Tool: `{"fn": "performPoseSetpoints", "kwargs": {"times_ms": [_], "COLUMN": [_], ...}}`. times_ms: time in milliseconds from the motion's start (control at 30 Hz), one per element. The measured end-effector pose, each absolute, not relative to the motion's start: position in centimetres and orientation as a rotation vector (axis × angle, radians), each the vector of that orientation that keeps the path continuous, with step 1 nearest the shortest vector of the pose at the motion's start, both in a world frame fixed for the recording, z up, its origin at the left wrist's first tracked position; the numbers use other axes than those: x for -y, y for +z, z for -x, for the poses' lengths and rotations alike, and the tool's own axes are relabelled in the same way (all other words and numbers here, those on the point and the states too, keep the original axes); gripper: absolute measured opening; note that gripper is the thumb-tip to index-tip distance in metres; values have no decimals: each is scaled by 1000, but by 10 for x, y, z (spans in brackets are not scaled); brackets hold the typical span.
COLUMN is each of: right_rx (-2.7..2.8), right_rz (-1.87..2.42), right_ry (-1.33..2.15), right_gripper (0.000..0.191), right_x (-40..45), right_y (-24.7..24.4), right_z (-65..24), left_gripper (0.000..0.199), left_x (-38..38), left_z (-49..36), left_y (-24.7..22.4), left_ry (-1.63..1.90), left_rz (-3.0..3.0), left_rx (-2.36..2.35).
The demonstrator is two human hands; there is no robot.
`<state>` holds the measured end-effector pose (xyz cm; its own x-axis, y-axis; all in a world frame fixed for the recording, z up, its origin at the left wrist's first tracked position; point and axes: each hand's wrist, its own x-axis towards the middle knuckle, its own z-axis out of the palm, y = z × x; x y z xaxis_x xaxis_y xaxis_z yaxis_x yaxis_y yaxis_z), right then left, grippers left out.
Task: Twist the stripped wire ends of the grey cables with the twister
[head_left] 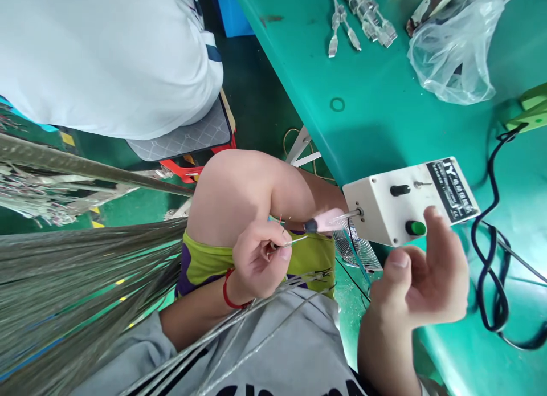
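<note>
My left hand is pinched closed over my lap on a cable end. Thin wires fan out past its fingertips, one of them red. Just beyond them is the blurred pink and dark tip of a metal shaft on a white motor box, apart from the fingers. The box has a black knob, a toggle switch and a green knob. My right hand is beside the green knob, fingers apart and holding nothing; whether a finger touches the box I cannot tell.
Grey cables run in a thick bundle at the left, some across my lap. On the green table lie USB cables, a plastic bag and a black cord. Another person sits close by at upper left. A fan stands below.
</note>
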<state>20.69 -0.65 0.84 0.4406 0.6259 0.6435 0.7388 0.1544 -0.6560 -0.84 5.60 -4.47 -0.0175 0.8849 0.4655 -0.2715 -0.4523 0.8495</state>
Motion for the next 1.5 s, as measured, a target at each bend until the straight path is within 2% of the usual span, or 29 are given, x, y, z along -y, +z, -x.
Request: {"fn": "performPoseSetpoints", "kwargs": {"times_ms": [100,167,267,333,500,700,967,1100,1300,1500], "right_rx": [1458,1621,1575,1481,1342,1191,722,545,486,479], "right_rz": [1334,1277,1303,1340,1406,1380,1244,1124,1129,1100], "right_ry": [-173,105,592,738,738,858,1266,1438,1448,1477], "right_gripper": [58,51,36,33,18,17,4,14,17,22], "right_x": [17,22,25,24,17,11,5,-6,-10,-10], "right_y": [6,10,17,18,16,18,14,18,20,16], "right_z": [-187,-168,-142,-132,-128,-127,-124,-124,-125,-124], "left_gripper": [4,5,5,5,5,7,7,6,2,6], "left_x": [-53,-52,-51,-50,-50,-44,-42,-44,-54,-57], "left_z": [6,5,3,1,2,2,2,2,-4,2], "left_y": [-44,-42,-38,-38,-42,-47,-45,-44,-45,-39], "left_ry": [1676,1667,1619,1584,1569,1605,1568,1556,1562,1510], "left_rz": [-1323,-1318,-1343,-1360,-1394,-1388,-1408,-1424,-1365,-1459], "left_rx": [-668,-645,-597,-580,-611,-648,-611,-558,-332,-432]}}
